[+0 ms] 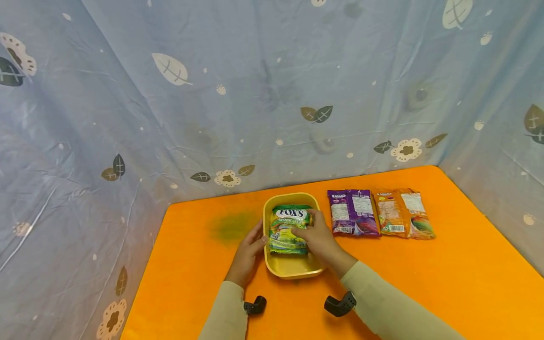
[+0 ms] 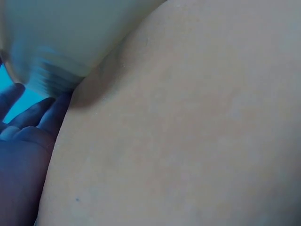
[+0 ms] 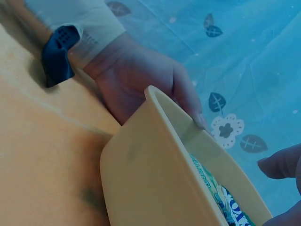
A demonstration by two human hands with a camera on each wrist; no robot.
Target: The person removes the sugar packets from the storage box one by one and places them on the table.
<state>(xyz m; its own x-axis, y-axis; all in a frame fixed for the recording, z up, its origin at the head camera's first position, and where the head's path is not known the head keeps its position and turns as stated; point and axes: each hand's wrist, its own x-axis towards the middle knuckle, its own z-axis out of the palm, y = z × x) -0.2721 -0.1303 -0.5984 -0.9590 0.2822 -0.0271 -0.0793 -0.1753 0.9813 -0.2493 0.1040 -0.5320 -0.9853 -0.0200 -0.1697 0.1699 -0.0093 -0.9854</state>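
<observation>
A pale yellow tub (image 1: 293, 269) stands on the orange tabletop. Inside lies a green FOX'S candy bag (image 1: 289, 236), its printed face up; part of the bag (image 3: 211, 186) also shows past the rim in the right wrist view. My left hand (image 1: 248, 255) rests against the tub's left outer side, fingers fairly straight; the right wrist view shows this left hand (image 3: 141, 77) behind the wall. Over the bag's right part reaches my right hand (image 1: 323, 241), its thumb and a finger spread apart. Contact with the bag is hard to judge.
To the right of the tub lie a purple candy bag (image 1: 354, 212) and an orange candy bag (image 1: 403, 213), side by side. A light blue curtain (image 1: 255, 118) with leaf prints encloses the table at the back and sides. Black camera mounts (image 1: 340, 304) stick out from both wrists.
</observation>
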